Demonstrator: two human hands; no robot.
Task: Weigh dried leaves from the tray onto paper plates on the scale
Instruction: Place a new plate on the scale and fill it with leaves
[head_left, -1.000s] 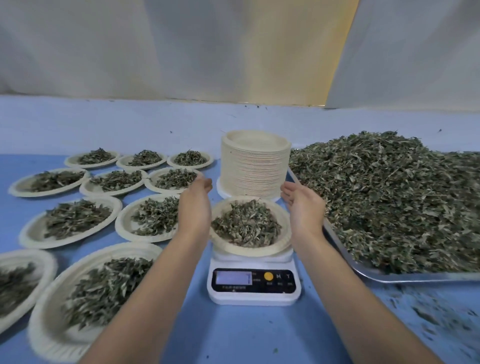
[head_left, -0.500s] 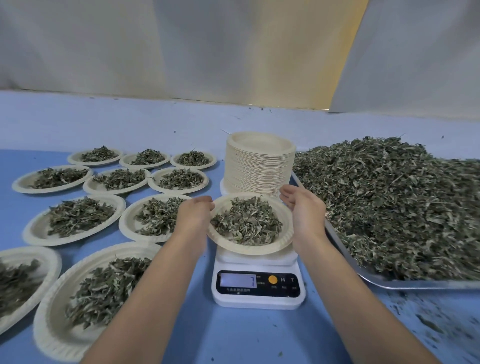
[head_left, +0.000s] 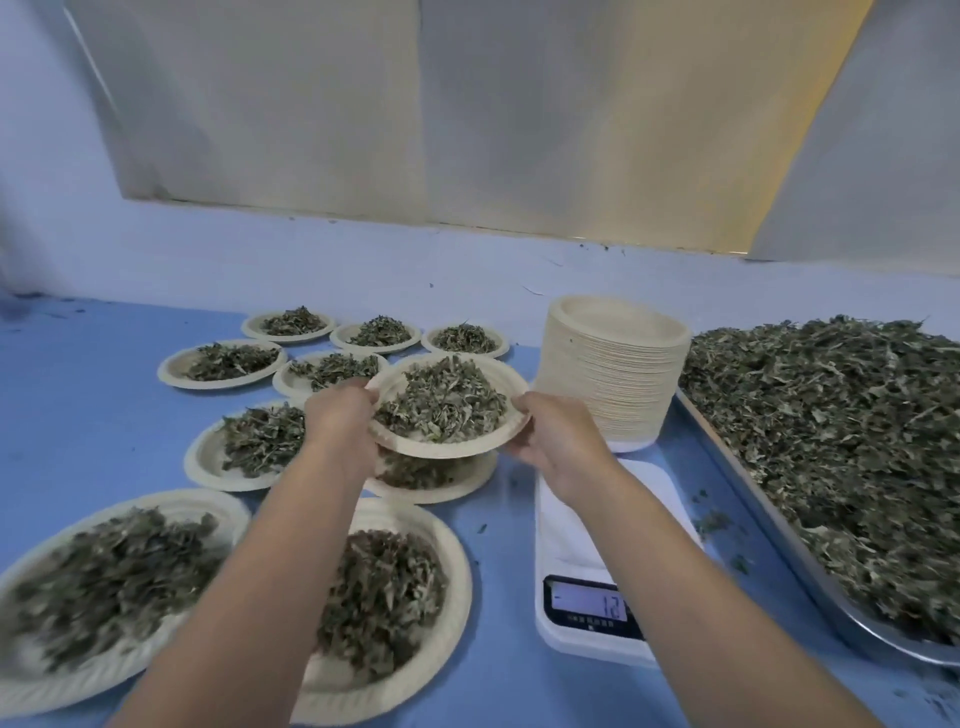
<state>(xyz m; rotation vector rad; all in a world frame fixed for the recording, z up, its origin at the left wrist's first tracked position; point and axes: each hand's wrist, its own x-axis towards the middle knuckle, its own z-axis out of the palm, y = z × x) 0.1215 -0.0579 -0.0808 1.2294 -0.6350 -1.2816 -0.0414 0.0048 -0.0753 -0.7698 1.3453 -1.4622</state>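
Head view: the left hand (head_left: 337, 415) and right hand (head_left: 556, 441) grasp opposite rims of the filled paper plate (head_left: 447, 447), fingers curled round its edge, holding it in the air left of the scale (head_left: 582, 608) and over another filled plate (head_left: 431, 480) on the worktop (head_left: 104, 395). Weighing looks done, and this is the setting-aside step. Next, the plate must stay level and land on a bare patch, then the scale needs a fresh plate from the stack of empty plates (head_left: 613, 374).

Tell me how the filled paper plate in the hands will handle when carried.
Probably light: the plate holds only loose dried leaves. Likely bendy: left hand and right hand grip opposite rims. Tilting may spill them.
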